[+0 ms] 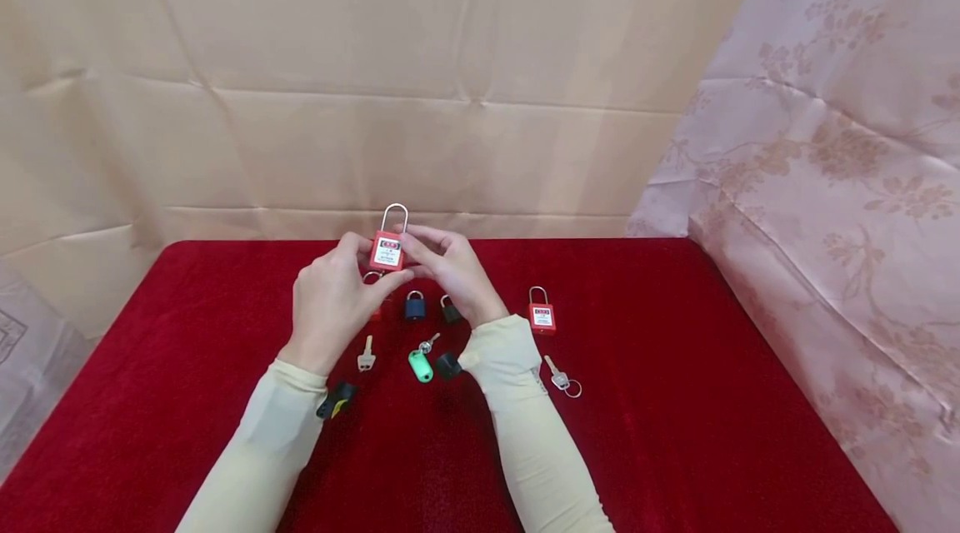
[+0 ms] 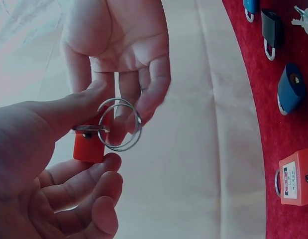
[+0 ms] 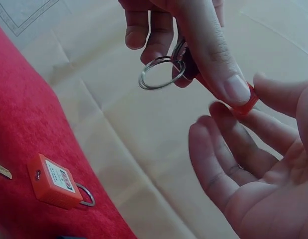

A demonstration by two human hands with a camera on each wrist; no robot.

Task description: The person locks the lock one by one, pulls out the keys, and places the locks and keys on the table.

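Note:
Both hands hold up a red padlock (image 1: pixel 387 251) with a white label and a tall closed shackle, raised above the table's far part. The left hand (image 1: pixel 330 300) grips it from the left, its thumb low across the base. From the right, the right hand (image 1: pixel 456 271) pinches the body with thumb and fingers. In the left wrist view a flat metal key head (image 2: pixel 89 128) stands at the padlock's underside (image 2: pixel 89 147), with a split key ring (image 2: pixel 139 127) hanging from it. The ring (image 3: pixel 149 85) also shows in the right wrist view, where fingers cover most of the padlock.
On the red-covered table (image 1: pixel 675 400) stand a dark blue padlock (image 1: pixel 415 307), a black padlock (image 1: pixel 450 312) and another red padlock (image 1: pixel 542 318). Nearer lie a key (image 1: pixel 366 356), a key with green tag (image 1: pixel 422 366) and a ringed key (image 1: pixel 559 381). A beige curtain (image 1: pixel 420 141) hangs behind.

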